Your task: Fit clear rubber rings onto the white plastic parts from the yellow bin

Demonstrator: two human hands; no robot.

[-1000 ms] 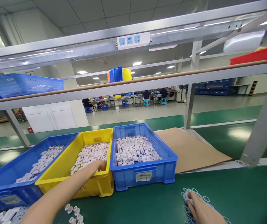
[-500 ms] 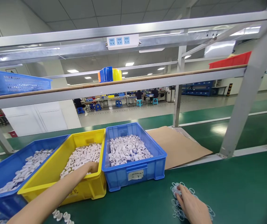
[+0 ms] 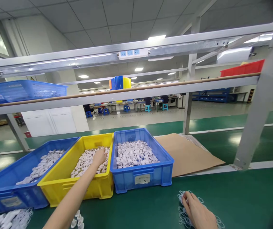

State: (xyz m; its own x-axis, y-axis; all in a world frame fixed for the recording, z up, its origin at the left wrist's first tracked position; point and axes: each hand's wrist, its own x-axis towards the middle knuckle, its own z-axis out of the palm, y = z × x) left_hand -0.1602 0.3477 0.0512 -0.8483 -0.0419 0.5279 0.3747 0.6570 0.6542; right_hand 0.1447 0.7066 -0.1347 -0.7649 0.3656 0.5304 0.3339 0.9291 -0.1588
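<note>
My left hand (image 3: 99, 156) reaches into the yellow bin (image 3: 75, 183), down among small white plastic fittings (image 3: 85, 162). Its fingers are curled, and whatever lies between their tips is hidden. On the green tabletop at right, my right hand (image 3: 198, 210) rests over a loose pile of pale blue thin rings (image 3: 183, 216). Thumb and fingers are pinched together at the pile; I cannot see what they hold. Below the yellow bin, a few white flanged pieces (image 3: 79, 219) stand beside my left forearm.
A blue bin (image 3: 142, 176) with short white ring-shaped parts adjoins the yellow one; another blue bin (image 3: 12, 197) with white parts is at left. White parts and rings (image 3: 13, 219) lie in front. Cardboard (image 3: 189, 156) lies behind. A shelf rail (image 3: 150, 90) crosses above.
My left hand has moved deeper into the yellow bin, away from its near right corner. The right hand stays at the rings. The view has tilted up and shifted left.
</note>
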